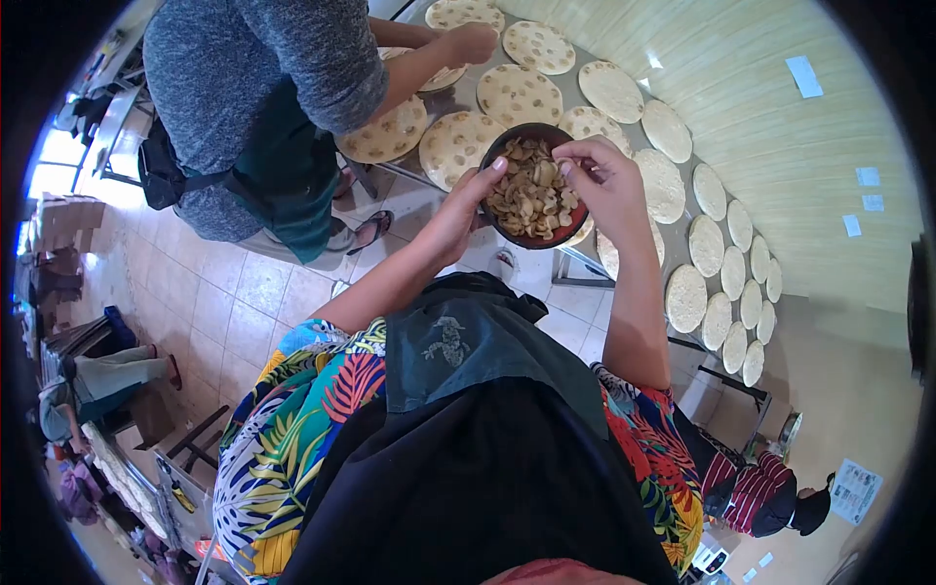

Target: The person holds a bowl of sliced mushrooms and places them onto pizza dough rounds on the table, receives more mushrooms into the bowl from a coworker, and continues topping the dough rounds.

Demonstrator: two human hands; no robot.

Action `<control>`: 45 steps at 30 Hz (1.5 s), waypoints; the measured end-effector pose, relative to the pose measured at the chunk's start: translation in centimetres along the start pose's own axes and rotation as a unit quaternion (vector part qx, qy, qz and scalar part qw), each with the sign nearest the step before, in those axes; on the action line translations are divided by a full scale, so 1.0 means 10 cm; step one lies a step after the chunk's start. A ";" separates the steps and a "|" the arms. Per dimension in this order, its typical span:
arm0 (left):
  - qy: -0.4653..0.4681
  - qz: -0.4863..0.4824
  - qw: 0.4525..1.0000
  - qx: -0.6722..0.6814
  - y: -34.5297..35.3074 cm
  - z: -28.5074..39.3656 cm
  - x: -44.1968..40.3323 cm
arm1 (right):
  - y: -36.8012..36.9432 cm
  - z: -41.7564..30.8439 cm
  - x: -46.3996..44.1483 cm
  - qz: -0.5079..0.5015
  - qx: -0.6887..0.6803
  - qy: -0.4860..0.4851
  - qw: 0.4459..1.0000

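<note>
My left hand (pixel 462 213) grips the near left rim of a round bowl (pixel 563 234), dark outside and reddish inside, with the thumb over its edge. Sliced mushrooms (pixel 531 190) fill the bowl. Over its right side is my right hand (pixel 606 183), thumb and fingers pinched together on mushroom slices at the top of the heap. Just beyond the bowl, flat round dough bases (pixel 520 95) lie in rows on a metal table, several dotted with brown slices. The bowl hides part of the nearest bases.
A person in a grey top (pixel 249 97) and dark apron works at the table on my left, one hand (pixel 471 44) over the bases. Plain bases (pixel 686 297) continue along the table to the right. Another person in a striped top (pixel 756 492) is at lower right.
</note>
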State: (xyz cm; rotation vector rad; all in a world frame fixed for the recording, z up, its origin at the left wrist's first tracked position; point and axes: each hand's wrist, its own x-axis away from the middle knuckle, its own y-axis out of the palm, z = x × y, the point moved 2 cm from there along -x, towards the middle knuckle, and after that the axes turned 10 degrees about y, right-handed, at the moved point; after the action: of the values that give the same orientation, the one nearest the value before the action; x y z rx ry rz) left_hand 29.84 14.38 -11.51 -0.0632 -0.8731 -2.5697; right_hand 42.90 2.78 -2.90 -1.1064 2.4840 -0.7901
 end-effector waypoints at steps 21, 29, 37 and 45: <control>-0.044 -0.061 0.995 0.065 0.17 -0.39 0.12 | 0.36 0.41 0.58 -0.165 0.350 -0.062 0.920; -0.122 -0.090 0.988 0.014 0.22 -0.65 0.00 | 0.22 0.69 0.80 -0.219 0.398 -0.035 0.890; -0.188 -0.139 0.972 0.001 0.40 -0.71 -0.03 | 0.01 0.82 0.94 -0.280 0.295 -0.002 0.914; -0.206 -0.144 0.968 0.006 0.44 -0.67 -0.10 | -0.17 0.79 0.84 -0.254 0.199 0.052 0.945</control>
State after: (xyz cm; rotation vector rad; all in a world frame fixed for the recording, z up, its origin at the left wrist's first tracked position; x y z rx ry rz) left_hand 33.20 7.66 -14.54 -0.5204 -1.1149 -2.8759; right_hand 42.16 -7.34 -8.68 -1.5879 1.9847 -1.4495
